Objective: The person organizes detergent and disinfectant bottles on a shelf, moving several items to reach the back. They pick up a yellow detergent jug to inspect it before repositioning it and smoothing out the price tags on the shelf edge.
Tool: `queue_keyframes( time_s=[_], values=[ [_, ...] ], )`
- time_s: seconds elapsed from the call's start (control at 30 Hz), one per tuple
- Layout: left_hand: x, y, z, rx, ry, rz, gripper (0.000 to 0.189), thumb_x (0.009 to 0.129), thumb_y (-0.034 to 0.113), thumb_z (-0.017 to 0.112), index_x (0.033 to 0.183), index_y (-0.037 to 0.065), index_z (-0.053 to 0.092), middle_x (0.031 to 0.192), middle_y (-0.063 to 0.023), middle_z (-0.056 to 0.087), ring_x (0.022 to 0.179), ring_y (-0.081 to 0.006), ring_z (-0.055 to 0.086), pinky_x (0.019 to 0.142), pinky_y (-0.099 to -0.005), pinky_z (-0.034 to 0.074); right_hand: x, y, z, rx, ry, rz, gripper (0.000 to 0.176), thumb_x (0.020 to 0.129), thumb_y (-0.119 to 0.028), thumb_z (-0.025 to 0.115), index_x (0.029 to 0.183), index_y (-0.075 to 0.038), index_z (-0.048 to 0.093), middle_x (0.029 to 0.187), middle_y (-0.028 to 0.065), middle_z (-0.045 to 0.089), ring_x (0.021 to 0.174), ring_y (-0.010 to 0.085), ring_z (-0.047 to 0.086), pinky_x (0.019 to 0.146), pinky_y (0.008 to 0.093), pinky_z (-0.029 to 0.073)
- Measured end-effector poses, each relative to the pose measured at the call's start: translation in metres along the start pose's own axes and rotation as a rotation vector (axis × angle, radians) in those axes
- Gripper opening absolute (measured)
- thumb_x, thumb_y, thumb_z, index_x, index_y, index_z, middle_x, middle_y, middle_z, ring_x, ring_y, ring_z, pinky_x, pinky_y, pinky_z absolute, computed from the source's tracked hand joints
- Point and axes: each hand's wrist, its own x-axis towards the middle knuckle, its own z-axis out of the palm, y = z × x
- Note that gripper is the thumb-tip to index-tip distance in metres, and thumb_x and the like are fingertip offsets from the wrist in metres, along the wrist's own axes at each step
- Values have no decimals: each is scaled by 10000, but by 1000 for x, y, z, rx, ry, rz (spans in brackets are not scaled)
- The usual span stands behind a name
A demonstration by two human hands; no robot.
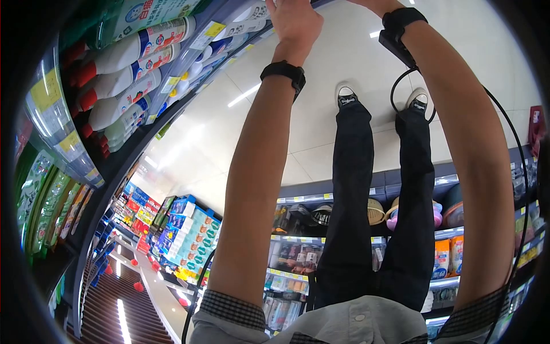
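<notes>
At the top edge, my left hand [295, 26] reaches out beside the front of the shelf on the left, with a black band around its wrist. Most of its fingers are cut off by the frame, so I cannot see whether it touches or holds anything. Only the heel of my right hand [377, 4] shows; its fingers lie outside the view. A black strap with a small device [397, 37] sits on the right wrist. Nearest to the left hand are white bottles [243, 27] lying sideways in view on the shelf.
White bottles with red caps [134, 54] and a large green bottle [134, 20] fill the left shelf [109, 178]. A black cable [511, 126] runs along my right arm. Behind my legs stands another shelf with baskets [375, 212] and orange packs [441, 258]. Pale floor tiles [309, 137] lie underfoot.
</notes>
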Motion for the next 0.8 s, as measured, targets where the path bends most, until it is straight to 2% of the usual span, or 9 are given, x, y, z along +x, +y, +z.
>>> queue_keyframes(
  time_s=[0.17, 0.23, 0.27, 0.33, 0.5, 0.6, 0.63, 0.67, 0.8],
  values=[
    [-9, -5, -12, 37, -9, 18, 538, 789, 58, 488, 1304, -36, 366, 1316, -175, 422, 1210, -322, 390, 1003, -446, 306, -8, 5, 8, -41, -24, 53, 225, 745, -64, 546, 955, -4, 603, 797, 251, 586, 769, 415, 568, 687, 459, 451],
    [-31, -17, -12, -10, 23, 44, 546, 731, 40, 527, 1247, -44, 367, 1254, -179, 420, 1165, -325, 385, 973, -448, 313, -20, -16, 0, 64, 353, -5, 294, 747, -36, 522, 1034, -3, 578, 853, 249, 590, 758, 411, 572, 695, 451, 455],
    [-45, -23, -10, -60, 51, 69, 556, 674, 23, 566, 1189, -52, 369, 1192, -183, 418, 1119, -329, 380, 944, -451, 319, -25, -30, -8, 60, 354, -5, 294, 747, -36, 522, 1034, -3, 578, 853, 249, 590, 758, 411, 572, 695, 451, 455],
    [-70, -31, -13, -88, 46, -59, 506, 686, 24, 554, 1167, -26, 405, 1199, -181, 416, 1115, -341, 386, 948, -453, 316, -31, -50, -16, 210, 265, 261, 313, 744, -9, 499, 1051, -5, 563, 931, 239, 588, 783, 405, 573, 697, 438, 463],
    [-94, -60, -22, -153, 167, -445, 395, 740, 54, 550, 1128, 3, 496, 1172, -162, 442, 1063, -309, 454, 908, -401, 385, -34, -58, -9, 175, 304, 106, 201, 755, -28, 523, 948, -6, 571, 915, 232, 597, 764, 392, 582, 669, 423, 477],
    [-83, -67, -31, -369, 49, -485, 355, 728, 35, 553, 1073, -40, 525, 1024, -150, 536, 960, -292, 518, 825, -383, 433, -26, -71, -3, 33, 340, 230, 157, 757, -67, 565, 899, -4, 578, 893, 248, 596, 755, 375, 593, 663, 421, 484],
    [-78, -66, -30, -419, 47, -445, 333, 741, 38, 559, 1065, -38, 551, 920, -113, 591, 838, -255, 574, 731, -364, 470, -24, -73, -1, 81, 181, 309, 175, 770, -111, 566, 908, -4, 579, 900, 258, 587, 772, 378, 590, 663, 423, 486],
    [-75, -63, -30, -414, 46, -448, 333, 741, 38, 559, 1065, -38, 551, 920, -113, 591, 838, -255, 574, 731, -364, 470, -23, -72, 2, 128, 20, 386, 201, 783, -154, 566, 917, -5, 579, 907, 269, 577, 789, 382, 587, 664, 425, 488],
    [-51, -49, -27, -747, 49, -446, 307, 759, 27, 533, 1057, -43, 561, 959, -121, 589, 845, -245, 582, 726, -362, 472, -14, -49, 58, 94, 24, 499, 328, 830, -286, 537, 991, -3, 576, 902, 235, 589, 774, 348, 605, 639, 413, 498]
  ],
)
